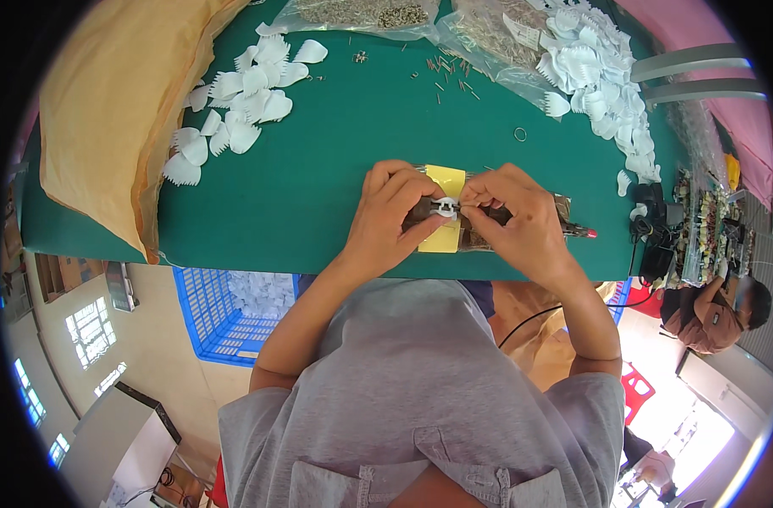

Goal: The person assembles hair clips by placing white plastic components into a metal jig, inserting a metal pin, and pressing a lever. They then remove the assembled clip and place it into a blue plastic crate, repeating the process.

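Note:
Above the near edge of the green table point(335, 118), my left hand point(386, 216) is closed, with thumb and index finger gripping a small white plastic part point(444, 207). My right hand point(522, 216) is closed in a pinch against the right side of that part. Whatever lies between its fingertips is too small to make out. Under both hands is a brown block-like item wrapped with a yellow band point(440, 241). To the right of my right hand, a slim tool with a red tip point(583, 230) pokes out.
White toothed plastic pieces point(255, 93) lie scattered at the left, with a larger heap point(594, 68) at the far right. Clear bags of small metal parts point(361, 13) stand at the back, near loose pins point(454, 68). A large brown paper bag point(124, 118) covers the left side. Below the table is a blue crate point(204, 317).

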The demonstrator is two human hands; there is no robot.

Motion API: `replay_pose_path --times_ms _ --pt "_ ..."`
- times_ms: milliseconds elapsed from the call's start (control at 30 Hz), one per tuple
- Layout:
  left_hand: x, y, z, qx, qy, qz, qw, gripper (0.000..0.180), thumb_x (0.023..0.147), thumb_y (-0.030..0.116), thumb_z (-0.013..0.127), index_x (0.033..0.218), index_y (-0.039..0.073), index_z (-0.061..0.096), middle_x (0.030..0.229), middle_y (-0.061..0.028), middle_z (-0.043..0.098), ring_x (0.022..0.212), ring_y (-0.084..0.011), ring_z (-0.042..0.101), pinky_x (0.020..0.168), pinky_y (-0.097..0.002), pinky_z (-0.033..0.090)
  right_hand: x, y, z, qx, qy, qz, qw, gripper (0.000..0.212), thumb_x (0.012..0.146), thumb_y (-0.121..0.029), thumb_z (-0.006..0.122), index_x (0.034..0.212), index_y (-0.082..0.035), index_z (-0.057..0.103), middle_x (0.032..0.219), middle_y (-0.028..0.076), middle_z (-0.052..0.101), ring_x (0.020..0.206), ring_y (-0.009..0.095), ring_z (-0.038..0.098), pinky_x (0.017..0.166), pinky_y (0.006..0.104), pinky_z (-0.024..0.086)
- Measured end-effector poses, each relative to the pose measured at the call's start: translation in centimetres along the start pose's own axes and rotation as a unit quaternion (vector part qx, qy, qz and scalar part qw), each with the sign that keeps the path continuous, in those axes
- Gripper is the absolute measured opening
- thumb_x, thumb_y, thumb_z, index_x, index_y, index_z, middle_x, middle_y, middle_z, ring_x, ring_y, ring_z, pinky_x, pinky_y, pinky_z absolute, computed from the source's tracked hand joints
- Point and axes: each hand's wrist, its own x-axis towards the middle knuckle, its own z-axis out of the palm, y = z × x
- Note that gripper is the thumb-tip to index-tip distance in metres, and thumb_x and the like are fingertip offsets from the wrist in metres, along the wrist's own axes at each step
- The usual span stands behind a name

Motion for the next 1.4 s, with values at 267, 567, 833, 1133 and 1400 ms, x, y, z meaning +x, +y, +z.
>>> replay_pose_path --times_ms 267,567,833,1133,1400 --pt "0.2 0.0 0.0 -0.010 0.001 -0.001 1.000 0.030 0.085 0.021 0.084 0.108 0.009 0.069 0.111 -0.0072 0.066 0.116 -0.0297 0.055 0.100 -0.0432 0.045 -0.2 -0.4 -0.4 -0.087 0.004 -0.021 0.996 0.014 0.084 -0.002 0.077 0.096 -0.005 0.071 0.082 0.008 0.069 0.081 0.024 0.068 0.069 0.0360 0.056" --pt "0.4 0.6 -0.5 0.010 0.008 0.024 1.000 0.030 0.081 0.010 0.085 0.106 0.006 0.068 0.109 -0.0083 0.068 0.113 -0.0311 0.056 0.095 -0.0415 0.048 8.5 2.7 -2.4 -0.091 0.033 0.011 0.995 0.012 0.090 -0.014 0.075 0.096 -0.005 0.073 0.090 0.008 0.077 0.081 0.022 0.074 0.072 0.0355 0.058" --pt "-0.2 0.3 -0.2 -0.005 0.007 0.020 1.000 0.031 0.084 0.022 0.083 0.108 0.008 0.068 0.110 -0.0064 0.066 0.116 -0.0302 0.055 0.102 -0.0447 0.042 16.5 7.3 2.8 -0.135 0.049 0.015 0.990 0.014 0.087 -0.021 0.078 0.095 -0.009 0.078 0.093 0.009 0.078 0.085 0.027 0.075 0.079 0.0411 0.059" --pt "0.3 0.3 -0.2 0.000 0.009 0.029 1.000 0.031 0.084 0.023 0.083 0.107 0.009 0.067 0.108 -0.0059 0.066 0.114 -0.0296 0.056 0.099 -0.0442 0.042 16.5 7.2 3.6 -0.088 0.042 0.022 0.995 0.017 0.090 -0.019 0.078 0.095 -0.002 0.078 0.088 0.008 0.075 0.074 0.018 0.069 0.068 0.0333 0.054" --pt "0.3 -0.1 -0.2 0.007 0.015 0.028 0.999 0.033 0.083 0.023 0.084 0.108 0.008 0.068 0.110 -0.0071 0.065 0.114 -0.0301 0.055 0.098 -0.0439 0.042 3.5 -0.5 -1.2 0.000 -0.109 0.025 0.994 0.012 0.097 -0.013 0.068 0.099 -0.003 0.073 0.089 0.010 0.066 0.078 0.025 0.065 0.071 0.0372 0.052"
